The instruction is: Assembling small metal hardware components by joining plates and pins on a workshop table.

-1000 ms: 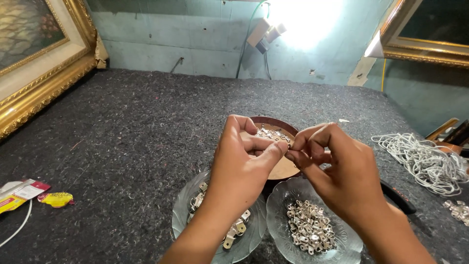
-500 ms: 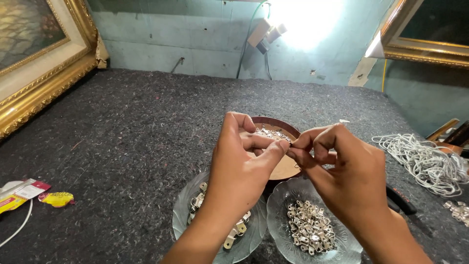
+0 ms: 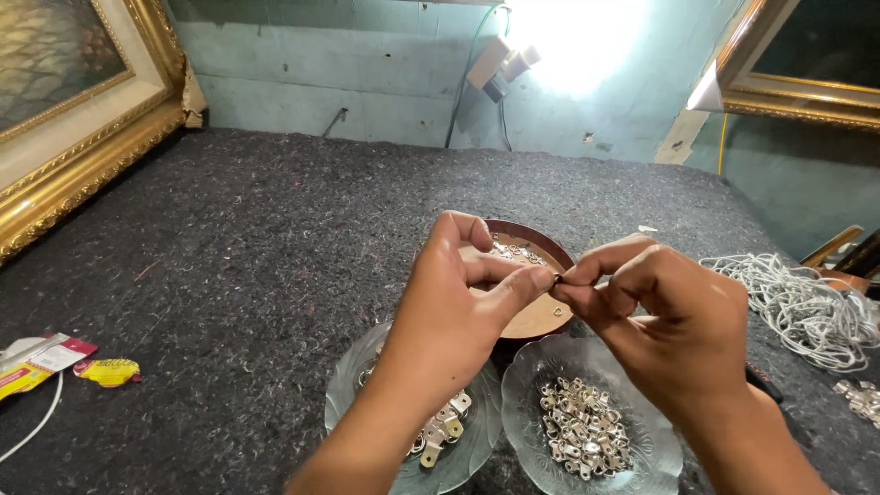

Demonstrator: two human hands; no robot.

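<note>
My left hand (image 3: 458,312) and my right hand (image 3: 674,321) meet fingertip to fingertip over a round brown bowl (image 3: 536,240). Between the pinched fingers sits a tiny metal piece (image 3: 556,280), too small to make out. The brown bowl holds a few small metal bits. Below my hands stand two clear glass dishes: the left glass dish (image 3: 353,385) holds silver metal hangers, the right glass dish (image 3: 642,449) holds a heap of small silver rings or eyelets (image 3: 577,426).
Dark grey felt (image 3: 275,247) covers the table. A gold picture frame (image 3: 82,174) leans at the left and another gold frame (image 3: 807,92) at the upper right. A bundle of white cord (image 3: 797,307) lies right. Yellow and red wrappers (image 3: 64,367) lie at the left edge.
My hands have shifted slightly, the fingertips staying pinched together over the brown bowl. Nothing else has moved.
</note>
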